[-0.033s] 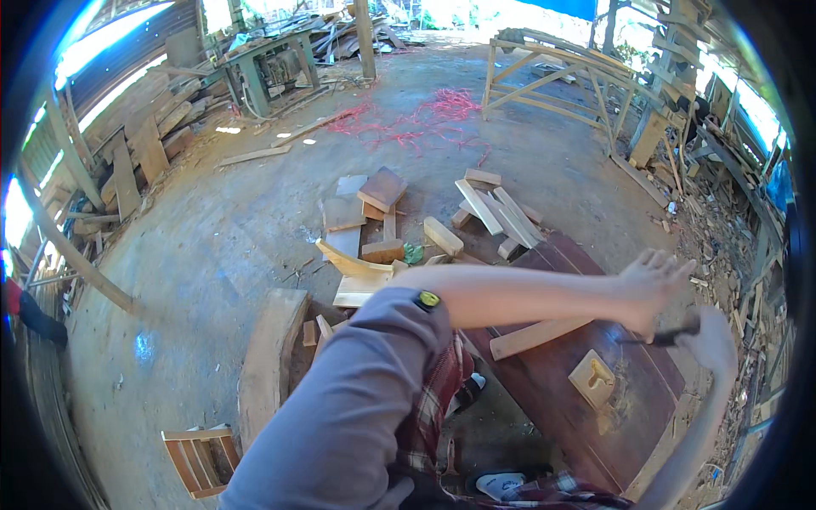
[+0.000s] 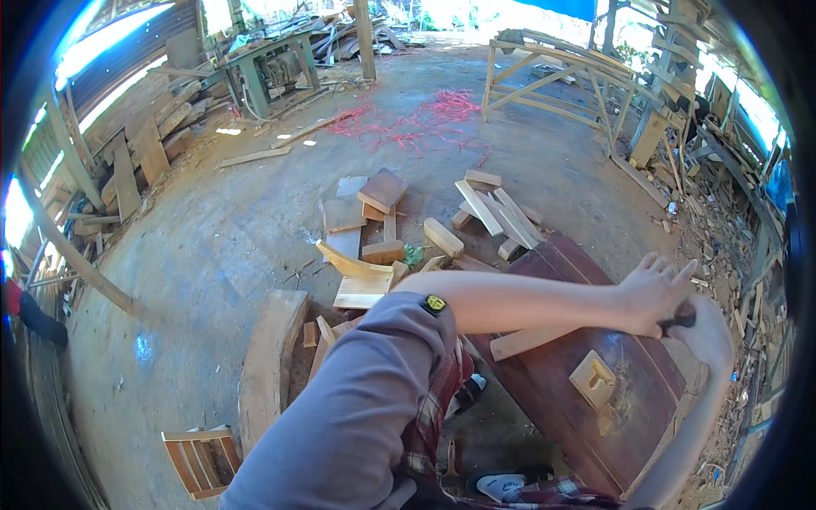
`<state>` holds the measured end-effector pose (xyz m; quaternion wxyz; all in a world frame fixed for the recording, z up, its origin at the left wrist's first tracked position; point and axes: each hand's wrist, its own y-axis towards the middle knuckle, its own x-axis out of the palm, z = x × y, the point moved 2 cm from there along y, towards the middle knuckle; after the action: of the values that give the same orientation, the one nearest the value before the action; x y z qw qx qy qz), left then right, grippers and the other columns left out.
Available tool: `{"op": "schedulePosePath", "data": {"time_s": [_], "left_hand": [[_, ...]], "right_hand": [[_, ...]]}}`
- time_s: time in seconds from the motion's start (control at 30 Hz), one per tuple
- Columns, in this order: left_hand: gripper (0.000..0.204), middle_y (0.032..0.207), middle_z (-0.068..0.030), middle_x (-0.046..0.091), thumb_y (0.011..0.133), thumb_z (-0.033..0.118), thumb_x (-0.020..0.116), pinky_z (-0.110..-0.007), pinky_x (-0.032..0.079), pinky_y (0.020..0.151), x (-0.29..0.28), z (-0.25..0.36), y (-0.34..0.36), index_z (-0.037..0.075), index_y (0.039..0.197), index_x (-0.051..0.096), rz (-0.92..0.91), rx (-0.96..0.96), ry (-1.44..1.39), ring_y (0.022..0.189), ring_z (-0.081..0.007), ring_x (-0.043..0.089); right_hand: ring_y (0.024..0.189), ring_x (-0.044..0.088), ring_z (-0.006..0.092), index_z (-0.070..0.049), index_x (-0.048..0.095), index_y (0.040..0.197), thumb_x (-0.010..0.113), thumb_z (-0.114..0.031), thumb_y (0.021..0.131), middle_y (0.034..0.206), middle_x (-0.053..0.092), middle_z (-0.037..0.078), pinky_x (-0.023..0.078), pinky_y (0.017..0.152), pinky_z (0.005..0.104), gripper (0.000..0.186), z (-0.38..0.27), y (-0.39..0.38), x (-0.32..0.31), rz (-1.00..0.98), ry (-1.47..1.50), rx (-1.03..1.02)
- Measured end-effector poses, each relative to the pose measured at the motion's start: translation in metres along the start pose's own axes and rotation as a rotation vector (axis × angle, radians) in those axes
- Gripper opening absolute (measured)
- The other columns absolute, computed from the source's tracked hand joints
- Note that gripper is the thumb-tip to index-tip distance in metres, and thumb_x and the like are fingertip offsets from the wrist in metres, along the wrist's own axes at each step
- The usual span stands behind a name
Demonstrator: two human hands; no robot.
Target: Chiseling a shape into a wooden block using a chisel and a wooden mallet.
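Observation:
My left arm reaches across to the right side, and my left hand (image 2: 650,293) is open there, its fingers stretched apart. Close against it is my right hand (image 2: 710,336), closed around a small dark tool (image 2: 678,322); most of the tool is hidden between the hands, so its kind does not show. Both hands are above the far right part of a dark reddish-brown wooden board (image 2: 544,387). Lying on that board are a pale square wooden block (image 2: 592,379) with a carved hollow and a long wooden piece (image 2: 534,340), partly behind my left forearm.
Wood offcuts (image 2: 384,190) and a curved pale wooden piece (image 2: 353,263) lie ahead on the concrete floor. A thick plank (image 2: 272,348) and a small slatted frame (image 2: 202,461) are at left. Pink string (image 2: 446,109), a green machine (image 2: 268,76) and a wooden trestle (image 2: 552,85) stand farther off.
My hands have come closer together, and the dark tool now sits between them, less visible than before. The left forearm has shifted slightly. The wood pieces have not moved.

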<state>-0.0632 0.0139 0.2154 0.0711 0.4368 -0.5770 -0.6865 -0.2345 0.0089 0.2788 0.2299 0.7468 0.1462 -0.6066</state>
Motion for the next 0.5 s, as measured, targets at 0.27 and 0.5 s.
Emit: {"op": "schedulePosePath", "data": {"time_s": [0.27,0.5], "left_hand": [[0.078,0.078,-0.0219,0.065,0.07,0.014,0.065,-0.046,0.051,0.063,0.012,-0.06,-0.039,-0.002,0.138,0.03,-0.641,-0.295,-0.25,0.076,-0.0389,0.066],[0.021,0.079,-0.0206,0.066,0.069,0.022,0.064,-0.047,0.052,0.07,-0.063,-0.114,-0.028,0.004,0.08,0.066,-0.415,-0.518,-0.112,0.079,-0.0386,0.065]], "right_hand": [[0.077,0.059,0.0128,-0.002,0.052,0.118,0.066,-0.019,0.086,0.098,0.06,0.008,0.048,0.061,0.0254,0.039,-0.033,0.012,0.131,0.312,1.136,0.213],[0.099,0.062,0.0391,-0.009,0.048,0.131,0.046,-0.062,0.089,0.109,0.061,0.026,0.05,0.083,0.053,0.068,-0.105,-0.01,0.322,0.032,0.209,0.449]]}}
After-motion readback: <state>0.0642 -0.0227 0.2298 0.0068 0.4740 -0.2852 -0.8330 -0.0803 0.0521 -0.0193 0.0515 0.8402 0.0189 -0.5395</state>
